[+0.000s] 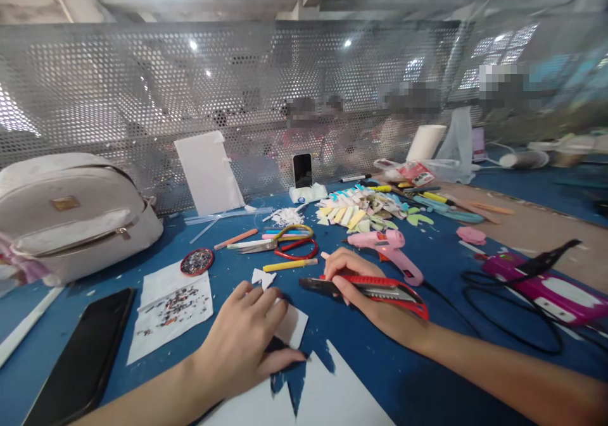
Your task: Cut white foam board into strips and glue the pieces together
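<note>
My left hand [251, 331] presses a small piece of white card [294, 328] against the blue table, its fingers bent over the card and its thumb stretched out to the right. In my right hand [354, 268] is a red utility knife [394, 292], its dark tip facing left; the fingers are closed around it. Below both hands lies a larger white sheet [332, 391] with a jagged cut edge. Small white scraps [263, 278] lie just beyond my left fingers, beside a yellow marker [289, 266].
Scissors [266, 245] and a pink glue gun [380, 241] lie beyond my hands. Further back is a pile of paper cuttings [361, 207]. To the left are a phone [85, 356], a bead-strewn sheet [166, 337] and a backpack [80, 217]; to the right, a magenta device [536, 283] with black cables.
</note>
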A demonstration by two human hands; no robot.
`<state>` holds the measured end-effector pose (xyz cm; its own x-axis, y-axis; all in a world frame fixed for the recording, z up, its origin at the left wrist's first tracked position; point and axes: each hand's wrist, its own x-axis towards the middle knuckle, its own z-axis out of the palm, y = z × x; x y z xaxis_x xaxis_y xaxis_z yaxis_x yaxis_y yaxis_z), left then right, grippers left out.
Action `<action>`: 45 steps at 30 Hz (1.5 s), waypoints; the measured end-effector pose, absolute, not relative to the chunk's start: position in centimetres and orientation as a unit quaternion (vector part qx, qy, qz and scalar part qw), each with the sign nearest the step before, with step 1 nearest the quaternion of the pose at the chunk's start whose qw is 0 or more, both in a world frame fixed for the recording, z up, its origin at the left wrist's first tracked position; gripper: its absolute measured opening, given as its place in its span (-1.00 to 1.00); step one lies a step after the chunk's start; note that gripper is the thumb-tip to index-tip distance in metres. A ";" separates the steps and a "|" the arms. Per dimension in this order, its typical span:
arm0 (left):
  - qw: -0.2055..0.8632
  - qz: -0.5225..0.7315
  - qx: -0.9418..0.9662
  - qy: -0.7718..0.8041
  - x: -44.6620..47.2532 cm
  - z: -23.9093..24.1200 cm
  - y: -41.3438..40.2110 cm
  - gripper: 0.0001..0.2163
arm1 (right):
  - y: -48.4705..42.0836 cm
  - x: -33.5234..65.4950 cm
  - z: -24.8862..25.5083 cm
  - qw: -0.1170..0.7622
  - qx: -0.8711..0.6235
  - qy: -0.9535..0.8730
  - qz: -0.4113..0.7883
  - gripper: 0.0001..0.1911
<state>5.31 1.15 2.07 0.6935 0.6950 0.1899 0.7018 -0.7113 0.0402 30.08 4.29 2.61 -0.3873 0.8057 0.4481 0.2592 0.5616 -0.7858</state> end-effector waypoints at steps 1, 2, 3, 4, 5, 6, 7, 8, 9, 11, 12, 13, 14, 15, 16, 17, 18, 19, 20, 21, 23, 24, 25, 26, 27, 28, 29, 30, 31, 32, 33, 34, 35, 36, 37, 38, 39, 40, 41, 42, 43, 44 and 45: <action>-0.010 -0.109 -0.919 -0.380 5.0 2.1 1.0 -0.58 | 4.4 30.1 2.5 0.431 -0.346 -0.768 0.324 -0.80; -0.036 -0.123 -0.917 -0.379 4.7 2.2 0.9 -0.64 | 4.4 30.1 2.3 0.429 -0.347 -0.763 0.336 -0.80; -0.057 -0.136 -0.914 -0.377 4.3 2.3 0.7 -0.70 | 4.5 30.1 2.2 0.428 -0.348 -0.755 0.354 -0.81; -0.072 -0.149 -0.912 -0.376 3.9 2.3 0.5 -0.76 | 4.6 30.1 2.0 0.426 -0.350 -0.746 0.374 -0.81; -0.078 -0.160 -0.911 -0.373 3.4 2.4 0.4 -0.81 | 4.7 30.1 1.9 0.426 -0.350 -0.735 0.395 -0.81; -0.080 -0.169 -0.911 -0.367 3.0 2.3 0.2 -0.84 | 4.7 30.1 1.9 0.426 -0.348 -0.725 0.414 -0.81; -0.079 -0.174 -0.914 -0.356 2.5 2.3 0.0 -0.85 | 4.7 30.0 2.0 0.428 -0.345 -0.716 0.430 -0.79; -0.076 -0.178 -0.919 -0.343 2.1 2.1 -0.2 -0.84 | 4.7 29.9 2.1 0.429 -0.339 -0.709 0.444 -0.78; -0.072 -0.179 -0.924 -0.329 1.7 1.8 -0.4 -0.81 | 4.6 29.7 2.3 0.428 -0.334 -0.706 0.455 -0.78; -0.062 -0.173 -0.937 -0.296 1.1 0.9 -0.8 -0.70 | 4.5 29.2 2.8 0.414 -0.327 -0.707 0.471 -0.78; -0.056 -0.168 -0.943 -0.283 0.8 0.3 -0.9 -0.63 | 4.4 28.9 3.0 0.399 -0.326 -0.714 0.474 -0.79; -0.047 -0.163 -0.947 -0.272 0.7 -0.3 -1.0 -0.55 | 4.4 28.6 3.2 0.383 -0.328 -0.723 0.473 -0.80; -0.036 -0.158 -0.950 -0.266 0.5 -1.0 -1.0 -0.50 | 4.4 28.2 3.4 0.365 -0.331 -0.734 0.468 -0.82; -0.021 -0.155 -0.952 -0.262 0.5 -1.6 -1.1 -0.46 | 4.5 27.8 3.6 0.349 -0.333 -0.747 0.457 -0.83; -0.005 -0.156 -0.952 -0.264 0.5 -2.2 -1.1 -0.44 | 4.6 27.4 3.7 0.335 -0.333 -0.762 0.443 -0.84; 0.013 -0.159 -0.951 -0.267 0.5 -2.6 -1.1 -0.44 | 4.7 27.0 3.9 0.321 -0.334 -0.778 0.425 -0.84; 0.030 -0.161 -0.950 -0.268 0.5 -2.9 -1.1 -0.45 | 4.9 26.7 4.0 0.309 -0.334 -0.792 0.407 -0.85; 0.046 -0.165 -0.948 -0.269 0.6 -3.2 -1.1 -0.47 | 5.1 26.4 4.2 0.299 -0.334 -0.804 0.391 -0.86; 0.063 -0.179 -0.944 -0.270 0.7 -3.4 -1.1 -0.50 | 5.3 26.1 4.3 0.287 -0.335 -0.813 0.379 -0.86; 0.082 -0.201 -0.938 -0.271 0.8 -3.5 -1.1 -0.53 | 5.5 25.9 4.4 0.278 -0.335 -0.819 0.373 -0.86; 0.117 -0.253 -0.921 -0.271 1.1 -3.7 -1.1 -0.60 | 5.9 25.7 4.4 0.262 -0.335 -0.823 0.376 -0.86; 0.131 -0.277 -0.913 -0.271 1.2 -3.8 -1.1 -0.62 | 6.0 25.7 4.4 0.258 -0.331 -0.824 0.380 -0.86; 0.141 -0.293 -0.906 -0.270 1.3 -4.0 -1.1 -0.63 | 6.1 25.7 4.3 0.258 -0.325 -0.825 0.384 -0.86; 0.146 -0.297 -0.905 -0.269 1.3 -4.1 -1.0 -0.64 | 6.2 25.8 4.2 0.261 -0.318 -0.825 0.388 -0.85; 0.148 -0.296 -0.905 -0.268 1.4 -4.2 -1.0 -0.65 | 6.2 25.8 4.1 0.266 -0.309 -0.825 0.390 -0.86; 0.149 -0.295 -0.905 -0.267 1.4 -4.3 -0.9 -0.65 | 6.3 25.9 4.0 0.272 -0.301 -0.825 0.393 -0.86; 0.150 -0.295 -0.905 -0.267 1.4 -4.3 -0.9 -0.66 | 6.4 25.9 3.9 0.278 -0.293 -0.825 0.395 -0.86; 0.150 -0.294 -0.905 -0.268 1.4 -4.3 -0.9 -0.66 | 6.4 25.8 3.9 0.282 -0.287 -0.825 0.398 -0.87; 0.151 -0.295 -0.904 -0.268 1.3 -4.2 -0.8 -0.65 | 6.5 25.8 3.9 0.287 -0.284 -0.824 0.399 -0.88; 0.151 -0.298 -0.903 -0.269 1.3 -3.9 -0.8 -0.64 | 6.6 25.7 3.9 0.289 -0.284 -0.822 0.399 -0.89; 0.150 -0.294 -0.904 -0.271 1.2 -3.5 -0.8 -0.64 | 6.7 25.6 3.9 0.291 -0.283 -0.822 0.400 -0.89; 0.148 -0.282 -0.908 -0.272 1.1 -3.1 -0.9 -0.64 | 6.8 25.5 3.9 0.289 -0.282 -0.822 0.402 -0.90; 0.147 -0.262 -0.916 -0.267 1.0 -2.7 -0.9 -0.65 | 6.9 25.4 3.8 0.285 -0.281 -0.822 0.406 -0.89; 0.144 -0.233 -0.925 -0.262 1.0 -2.3 -0.9 -0.66 | 6.9 25.3 3.7 0.279 -0.278 -0.822 0.411 -0.89; 0.144 -0.210 -0.934 -0.252 1.0 -2.1 -0.9 -0.68 | 6.9 25.3 3.6 0.272 -0.275 -0.823 0.415 -0.88; 0.144 -0.194 -0.941 -0.237 1.0 -2.0 -0.9 -0.69 | 6.9 25.3 3.5 0.266 -0.274 -0.825 0.416 -0.87; 0.144 -0.207 -0.937 -0.243 1.0 -2.1 -0.9 -0.67 | 6.9 25.3 3.4 0.262 -0.277 -0.828 0.412 -0.86; 0.152 -0.265 -0.917 -0.258 1.1 -2.4 -0.9 -0.64 | 6.8 25.4 3.3 0.257 -0.284 -0.830 0.405 -0.86; 0.149 -0.279 -0.910 -0.269 1.2 -2.7 -0.9 -0.63 | 6.8 25.4 3.3 0.257 -0.289 -0.834 0.394 -0.86; 0.147 -0.291 -0.904 -0.278 1.3 -3.2 -0.9 -0.62 | 6.8 25.4 3.3 0.258 -0.290 -0.837 0.386 -0.86; 0.145 -0.296 -0.901 -0.283 1.4 -3.5 -0.9 -0.62 | 6.9 25.4 3.3 0.257 -0.286 -0.841 0.381 -0.87; 0.142 -0.290 -0.903 -0.285 1.5 -3.8 -0.9 -0.62 | 6.9 25.5 3.3 0.258 -0.276 -0.845 0.378 -0.87; 0.142 -0.291 -0.903 -0.284 1.5 -4.0 -0.9 -0.62 | 7.1 25.5 3.4 0.260 -0.261 -0.850 0.376 -0.87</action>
